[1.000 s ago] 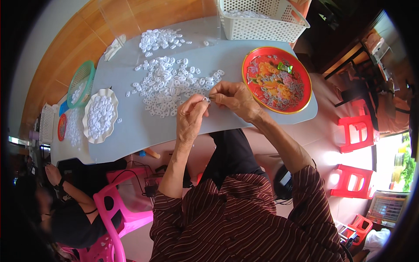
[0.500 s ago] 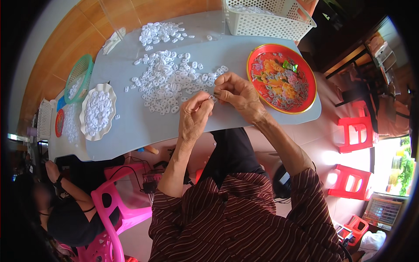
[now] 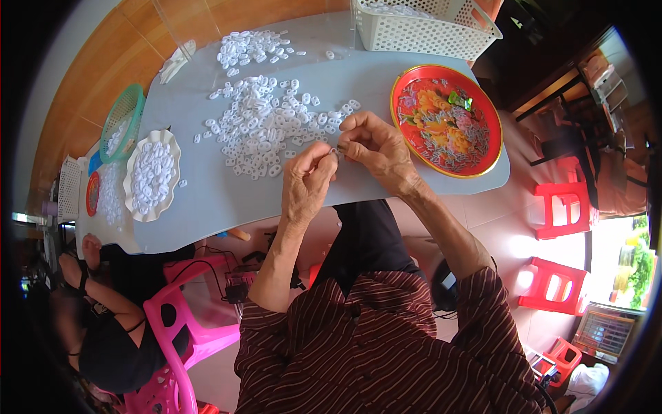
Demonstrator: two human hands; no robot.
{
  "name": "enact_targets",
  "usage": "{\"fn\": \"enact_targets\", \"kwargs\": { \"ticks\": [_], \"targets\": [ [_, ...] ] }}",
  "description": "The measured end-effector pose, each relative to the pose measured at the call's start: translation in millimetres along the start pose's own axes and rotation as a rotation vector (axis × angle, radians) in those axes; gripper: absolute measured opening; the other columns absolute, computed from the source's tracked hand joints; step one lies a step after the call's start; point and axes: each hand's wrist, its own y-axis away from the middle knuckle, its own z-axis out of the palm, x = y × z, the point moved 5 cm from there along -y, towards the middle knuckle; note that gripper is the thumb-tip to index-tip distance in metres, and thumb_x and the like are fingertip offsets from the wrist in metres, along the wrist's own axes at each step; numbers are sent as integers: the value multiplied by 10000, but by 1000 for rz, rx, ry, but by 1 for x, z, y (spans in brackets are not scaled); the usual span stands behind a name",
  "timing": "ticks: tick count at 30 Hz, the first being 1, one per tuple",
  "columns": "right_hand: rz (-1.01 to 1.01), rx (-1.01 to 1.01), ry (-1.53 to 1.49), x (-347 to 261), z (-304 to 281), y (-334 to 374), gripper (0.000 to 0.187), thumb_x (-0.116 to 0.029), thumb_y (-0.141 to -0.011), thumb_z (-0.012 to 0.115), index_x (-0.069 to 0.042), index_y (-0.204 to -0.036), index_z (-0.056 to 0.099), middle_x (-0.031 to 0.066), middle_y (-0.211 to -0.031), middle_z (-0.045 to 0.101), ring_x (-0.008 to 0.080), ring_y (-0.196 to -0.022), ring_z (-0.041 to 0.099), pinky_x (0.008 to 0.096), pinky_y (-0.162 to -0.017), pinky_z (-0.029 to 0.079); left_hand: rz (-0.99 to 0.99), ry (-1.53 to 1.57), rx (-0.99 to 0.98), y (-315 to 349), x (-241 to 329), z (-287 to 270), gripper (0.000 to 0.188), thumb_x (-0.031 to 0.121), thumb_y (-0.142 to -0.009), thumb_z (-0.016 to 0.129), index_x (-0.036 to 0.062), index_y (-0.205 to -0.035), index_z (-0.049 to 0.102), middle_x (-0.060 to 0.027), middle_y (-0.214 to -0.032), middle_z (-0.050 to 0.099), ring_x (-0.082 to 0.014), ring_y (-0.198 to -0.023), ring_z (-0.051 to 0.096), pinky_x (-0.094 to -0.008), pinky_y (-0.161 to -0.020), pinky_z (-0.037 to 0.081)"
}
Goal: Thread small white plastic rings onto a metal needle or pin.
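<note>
Along the left edge of the pale grey table (image 3: 207,200) sit a green mesh basket (image 3: 121,121) and a scalloped white dish (image 3: 152,174) heaped with small white plastic pieces. Further right, a loose scatter of the same white plastic pieces (image 3: 265,127) covers the table's middle. Just in front of it, the left hand (image 3: 307,185) and right hand (image 3: 378,150) meet fingertip to fingertip, each grip pinched on one tiny pale piece (image 3: 338,150) held above the near table edge. This looks like the joining or fitting step on a single piece; the next move likely calls for a fine, steady press between both thumbs. Right of the hands lies a round red tray (image 3: 496,148) of mixed coloured bits.
</note>
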Motion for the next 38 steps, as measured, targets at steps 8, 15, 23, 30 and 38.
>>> {"fn": "enact_targets", "kwargs": {
  "ticks": [8,15,23,30,38],
  "targets": [
    [-29,-42,29,1,-2,3,227,37,-845,578,-23,-1049,497,12,-877,537,73,-819,545,224,-753,466,71,-47,-59,1,1,0,133,96,-854,510,6,-758,527,3,-569,458,-57,-534,438,-232,-501,373],
    [-82,-97,68,3,0,4,239,58,-839,566,-21,-1051,490,2,-833,532,55,-776,517,211,-725,450,116,-44,-133,0,-2,0,156,85,-868,490,7,-734,475,3,-572,442,-62,-529,416,-231,-474,355],
    [-136,-45,141,0,0,4,187,11,-860,568,-7,-1040,520,3,-829,547,52,-757,514,208,-693,449,165,-66,-80,2,1,1,179,132,-875,512,11,-743,500,3,-576,440,-61,-547,419,-236,-500,350],
    [-130,-44,295,-5,1,4,183,-161,-894,593,17,-851,601,7,-725,587,59,-692,519,231,-643,455,20,58,-112,1,-3,-3,169,140,-869,541,23,-748,539,20,-579,462,-46,-569,428,-221,-520,347],
    [-124,21,421,-8,1,6,209,-213,-894,602,-10,-847,591,-11,-675,543,60,-640,472,221,-586,412,144,35,-91,2,-5,2,149,132,-877,548,28,-772,564,5,-578,489,-34,-564,443,-208,-508,358]
  ]
}}
